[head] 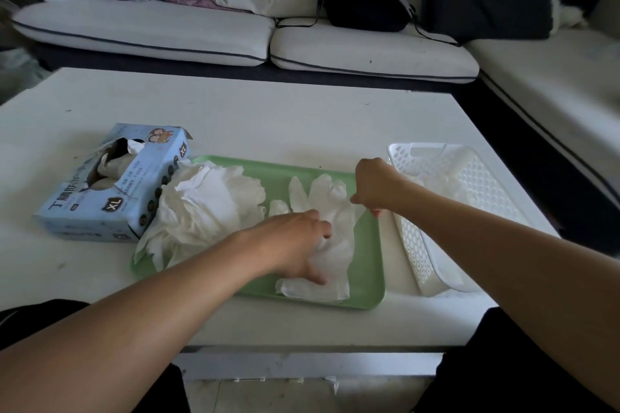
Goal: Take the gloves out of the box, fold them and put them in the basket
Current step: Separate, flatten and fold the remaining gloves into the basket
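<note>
I am seated at a white surface (268,117), smoothing one thin white disposable glove (322,245) that lies flat on a pale green plastic tray (365,278). My left hand (292,245) presses down on the glove's middle, fingers spread and fairly straight, thumb near the cuff end closest to me. My right hand (375,188) is curled at the glove's far right edge, just beside the tray rim; it seems to pinch the glove there, though I cannot tell for sure.

To fold well, I judge that I should keep the left hand pinning the middle as an anchor while the right brings the finger end over towards the cuff, then flatten the crease so the slippery material does not spring back.

A loose heap of unfolded white gloves (201,211) sits on the tray's left end, touching the light blue cardboard glove box (110,191). The white perforated plastic basket (416,245) stands just right of the tray, beside my right hand.
</note>
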Demonstrator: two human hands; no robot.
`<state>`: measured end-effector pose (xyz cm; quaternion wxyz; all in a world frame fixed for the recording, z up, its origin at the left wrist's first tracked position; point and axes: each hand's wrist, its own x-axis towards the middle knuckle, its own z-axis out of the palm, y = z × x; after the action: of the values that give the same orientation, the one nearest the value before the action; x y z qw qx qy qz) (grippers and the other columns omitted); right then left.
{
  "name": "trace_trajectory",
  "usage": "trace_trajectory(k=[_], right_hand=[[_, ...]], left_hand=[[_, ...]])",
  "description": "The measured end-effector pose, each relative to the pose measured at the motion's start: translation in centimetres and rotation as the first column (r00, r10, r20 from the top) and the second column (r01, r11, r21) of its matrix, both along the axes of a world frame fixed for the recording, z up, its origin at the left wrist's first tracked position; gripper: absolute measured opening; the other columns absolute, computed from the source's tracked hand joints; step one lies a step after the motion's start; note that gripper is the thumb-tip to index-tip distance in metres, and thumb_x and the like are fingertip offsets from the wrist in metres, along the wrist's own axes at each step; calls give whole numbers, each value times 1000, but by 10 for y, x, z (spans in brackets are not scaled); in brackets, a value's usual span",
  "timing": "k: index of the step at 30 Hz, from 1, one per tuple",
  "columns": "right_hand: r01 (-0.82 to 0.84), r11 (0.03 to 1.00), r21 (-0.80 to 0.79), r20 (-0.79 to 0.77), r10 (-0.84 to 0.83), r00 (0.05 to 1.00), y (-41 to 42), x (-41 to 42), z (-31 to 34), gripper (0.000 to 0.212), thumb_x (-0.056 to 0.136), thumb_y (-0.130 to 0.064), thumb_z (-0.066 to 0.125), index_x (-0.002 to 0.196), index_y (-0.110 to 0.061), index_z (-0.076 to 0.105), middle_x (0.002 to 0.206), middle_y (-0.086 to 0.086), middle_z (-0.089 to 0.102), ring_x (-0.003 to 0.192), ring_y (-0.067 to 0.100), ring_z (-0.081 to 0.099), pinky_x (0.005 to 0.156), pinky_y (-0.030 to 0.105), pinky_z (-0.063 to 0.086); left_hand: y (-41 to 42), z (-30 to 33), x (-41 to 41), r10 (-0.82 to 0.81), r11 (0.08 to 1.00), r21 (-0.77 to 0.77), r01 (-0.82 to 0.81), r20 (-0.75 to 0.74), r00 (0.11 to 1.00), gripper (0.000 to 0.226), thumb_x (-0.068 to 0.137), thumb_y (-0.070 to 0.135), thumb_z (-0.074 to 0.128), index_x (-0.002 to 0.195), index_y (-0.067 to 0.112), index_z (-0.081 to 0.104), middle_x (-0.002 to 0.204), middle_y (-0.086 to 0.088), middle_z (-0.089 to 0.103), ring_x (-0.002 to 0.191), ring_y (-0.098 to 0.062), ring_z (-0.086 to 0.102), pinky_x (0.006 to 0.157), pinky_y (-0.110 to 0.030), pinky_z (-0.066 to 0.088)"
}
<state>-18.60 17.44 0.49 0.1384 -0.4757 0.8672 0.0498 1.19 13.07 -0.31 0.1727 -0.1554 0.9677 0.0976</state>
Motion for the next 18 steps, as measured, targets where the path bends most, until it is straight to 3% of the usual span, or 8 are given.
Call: trace_trajectory(k=[3, 6, 8, 11, 14, 18], right_hand=[[29, 998, -51, 65, -26, 998, -4, 2, -9, 38, 83, -22, 70, 52, -13, 51, 36, -2, 53, 46, 15, 60, 49, 22, 42], [62, 989, -131, 76, -52, 996, -7, 4, -12, 29, 81, -8, 66, 59, -11, 48, 60, 5, 52, 67, 28, 62, 46, 24, 38], [56, 989, -138, 65, -48, 997, -8, 5, -8, 28, 81, -1, 60, 59, -10, 45, 61, 6, 48, 62, 27, 58, 42, 23, 32], [78, 991, -112, 64, -71, 995, -6, 5, -3, 27, 79, 4, 57, 57, -8, 47, 47, 5, 51, 45, 18, 52, 38, 20, 33], [70, 995, -65, 84, -64, 994, -5, 3, -8, 33, 84, -10, 67, 55, -10, 52, 32, -1, 49, 47, 18, 58, 44, 21, 40], [58, 997, -54, 76, -54, 996, -7, 5, -12, 23, 83, -17, 68, 64, -7, 59, 62, 6, 59, 68, 27, 64, 53, 26, 47]], left_hand=[[7, -4, 0, -24, 999, 25, 23, 42, 999, 71, 82, 52, 78, 140, 28, 46, 127, 4, 50, 112, -23, 59, 89, -38, 50], [6, -3, 3, -3, 998, 58, 0, 56, 998, 72, 82, 44, 81, 143, 29, 44, 129, 4, 49, 112, -23, 58, 92, -38, 50], [5, -3, 3, -13, 998, 60, 9, 66, 998, 75, 82, 41, 82, 145, 29, 43, 130, 3, 48, 114, -24, 58, 94, -38, 49], [3, -3, 4, -13, 997, 77, 7, 71, 997, 77, 82, 38, 83, 146, 29, 43, 131, 4, 46, 114, -24, 57, 95, -40, 49], [2, -3, 5, -21, 997, 82, 15, 67, 998, 77, 81, 37, 84, 146, 30, 43, 131, 4, 46, 114, -23, 58, 95, -41, 50], [3, -1, 5, -34, 997, 67, 29, 76, 997, 78, 82, 34, 83, 148, 30, 41, 132, 3, 45, 116, -25, 57, 95, -41, 49]])
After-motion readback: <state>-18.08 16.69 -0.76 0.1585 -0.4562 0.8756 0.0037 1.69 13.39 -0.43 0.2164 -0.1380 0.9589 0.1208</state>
